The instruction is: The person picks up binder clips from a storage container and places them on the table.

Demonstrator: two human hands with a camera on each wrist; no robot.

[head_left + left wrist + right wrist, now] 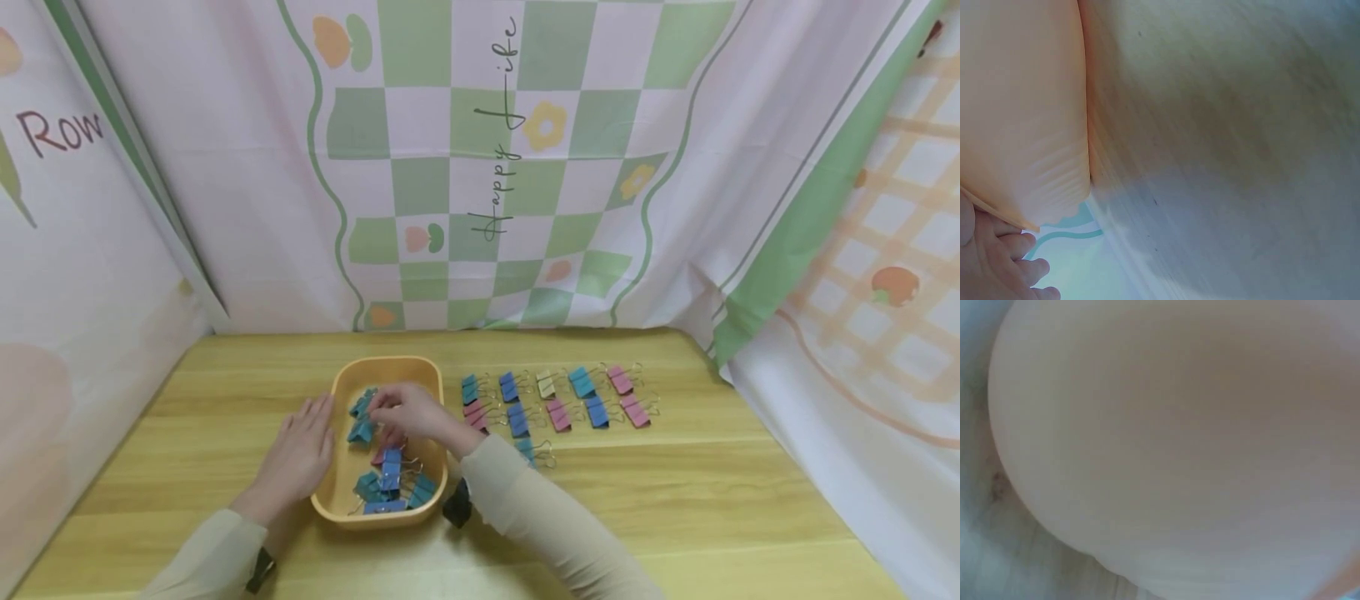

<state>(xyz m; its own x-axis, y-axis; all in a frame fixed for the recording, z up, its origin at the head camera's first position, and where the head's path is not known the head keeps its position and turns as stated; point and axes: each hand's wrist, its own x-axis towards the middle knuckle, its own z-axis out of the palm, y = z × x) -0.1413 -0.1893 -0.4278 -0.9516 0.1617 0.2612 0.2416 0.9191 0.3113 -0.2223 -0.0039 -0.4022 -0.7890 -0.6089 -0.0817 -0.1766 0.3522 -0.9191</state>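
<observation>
A yellow-orange plastic basket (441, 367) stands on the table, with several teal, blue and pink binder clips inside. My left hand (302, 446) rests along its left rim, fingers fairly straight; the left wrist view shows those fingers (1034, 270) beside the basket wall (1029, 112). Over the basket, my right hand (411, 412) has bent fingers, their tips at a teal binder clip (363, 403). Whether they pinch it is unclear. Another teal clip (361, 432) lies just below, and a blue clip (391, 468) lies in the nearer pile. A blurred pale surface fills most of the right wrist view.
Right of the basket, binder clips lie in rows: a teal one (582, 382), a yellow one (545, 384) and several pink and blue ones. A lone teal clip (527, 452) lies in front, close to my right sleeve (517, 496). Printed curtains (255, 167) hang behind the table.
</observation>
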